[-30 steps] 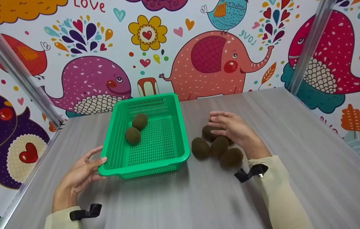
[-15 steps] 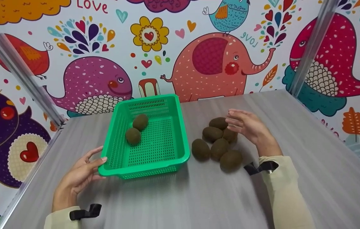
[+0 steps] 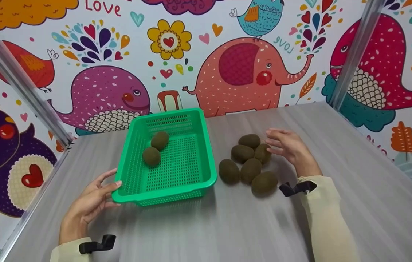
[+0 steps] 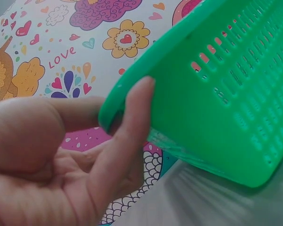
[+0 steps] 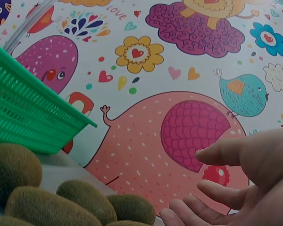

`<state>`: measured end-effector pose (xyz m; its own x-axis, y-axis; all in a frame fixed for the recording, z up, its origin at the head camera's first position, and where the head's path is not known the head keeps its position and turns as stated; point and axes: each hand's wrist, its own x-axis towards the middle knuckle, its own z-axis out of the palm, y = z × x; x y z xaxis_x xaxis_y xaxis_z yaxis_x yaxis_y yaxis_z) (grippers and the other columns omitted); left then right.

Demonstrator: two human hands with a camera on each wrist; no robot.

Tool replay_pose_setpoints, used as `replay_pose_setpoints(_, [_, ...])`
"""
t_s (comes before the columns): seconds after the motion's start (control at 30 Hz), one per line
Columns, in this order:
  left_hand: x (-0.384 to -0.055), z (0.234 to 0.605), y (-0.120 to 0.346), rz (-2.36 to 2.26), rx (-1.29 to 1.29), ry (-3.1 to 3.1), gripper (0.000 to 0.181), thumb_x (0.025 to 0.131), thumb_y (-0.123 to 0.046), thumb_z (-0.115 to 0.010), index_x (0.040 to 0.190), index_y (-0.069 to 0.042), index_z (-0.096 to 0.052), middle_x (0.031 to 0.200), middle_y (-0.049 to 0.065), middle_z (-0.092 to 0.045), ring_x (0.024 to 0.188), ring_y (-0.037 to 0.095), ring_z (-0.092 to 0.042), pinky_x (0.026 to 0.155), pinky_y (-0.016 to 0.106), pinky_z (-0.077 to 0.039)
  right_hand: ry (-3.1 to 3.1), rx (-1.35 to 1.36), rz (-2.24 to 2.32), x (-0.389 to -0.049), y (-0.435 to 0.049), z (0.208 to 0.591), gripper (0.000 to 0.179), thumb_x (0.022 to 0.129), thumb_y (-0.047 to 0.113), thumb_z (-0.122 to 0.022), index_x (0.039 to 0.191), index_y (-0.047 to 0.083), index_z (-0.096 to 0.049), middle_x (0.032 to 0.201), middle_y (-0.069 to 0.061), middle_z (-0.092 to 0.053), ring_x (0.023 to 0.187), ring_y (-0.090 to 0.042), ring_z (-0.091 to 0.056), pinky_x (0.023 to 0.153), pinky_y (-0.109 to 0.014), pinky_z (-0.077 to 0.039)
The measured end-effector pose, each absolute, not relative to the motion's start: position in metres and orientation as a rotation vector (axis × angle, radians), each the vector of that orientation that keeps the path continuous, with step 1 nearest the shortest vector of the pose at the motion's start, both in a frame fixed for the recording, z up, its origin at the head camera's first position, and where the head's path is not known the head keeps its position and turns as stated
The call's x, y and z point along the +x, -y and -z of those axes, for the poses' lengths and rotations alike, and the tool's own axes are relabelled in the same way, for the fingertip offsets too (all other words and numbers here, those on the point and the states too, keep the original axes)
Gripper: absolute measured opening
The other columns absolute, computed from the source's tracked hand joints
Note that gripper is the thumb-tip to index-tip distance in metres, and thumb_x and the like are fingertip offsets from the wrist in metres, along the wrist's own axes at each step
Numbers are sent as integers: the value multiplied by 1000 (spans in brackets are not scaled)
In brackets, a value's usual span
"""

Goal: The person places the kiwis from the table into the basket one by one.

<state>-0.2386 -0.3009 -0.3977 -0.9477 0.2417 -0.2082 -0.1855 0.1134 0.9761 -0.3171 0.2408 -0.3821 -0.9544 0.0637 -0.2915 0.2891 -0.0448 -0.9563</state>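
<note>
My left hand (image 3: pixel 88 203) pinches the rim of a green plastic basket (image 3: pixel 209 160) at its near left corner. The left wrist view shows thumb and fingers on either side of that rim (image 4: pixel 115 101). Inside the basket, toward its left side, lie two brown kiwis (image 3: pixel 160 140). Several more kiwis (image 3: pixel 251 171) sit in a loose cluster on the table, just right of the basket. Beside the cluster's right edge hovers my right hand (image 3: pixel 289 147), fingers loosely extended and holding nothing. In the right wrist view its fingers (image 5: pixel 221 188) are apart from the kiwis (image 5: pixel 85 200).
The grey wood-grain table (image 3: pixel 176 233) runs back to a wall (image 3: pixel 125 43) printed with cartoon animals. Metal posts (image 3: pixel 351 54) stand at the back corners. Each wrist wears a black strap mount (image 3: pixel 97 244).
My right hand has moved rightward from above the kiwi cluster to its right side, uncovering the kiwis behind it. The left hand and the basket have stayed in place.
</note>
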Motion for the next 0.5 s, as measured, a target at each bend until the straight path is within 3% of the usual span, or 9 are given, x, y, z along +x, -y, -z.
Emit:
replay_pose_setpoints(0.23, [-239, 397, 300, -1903, 13, -2078, 75, 104, -20, -56, 159, -8, -7, 103, -3, -72, 82, 11, -73, 71, 32, -63, -2053, 464, 2089, -322, -245, 394, 67, 99, 33, -63, 155, 8, -36, 162, -14, -35, 145, -32, -41, 113, -39, -46])
replay_pose_setpoints(0.5, [-238, 397, 301, -1900, 0, -2075, 74, 104, -22, -56, 159, -10, -7, 101, -3, -72, 83, 11, -73, 74, 34, -63, -1985, 500, 2099, -324, -252, 405, 68, 99, 26, -61, 156, 5, -31, 165, -17, -26, 149, -31, -34, 102, -29, -53])
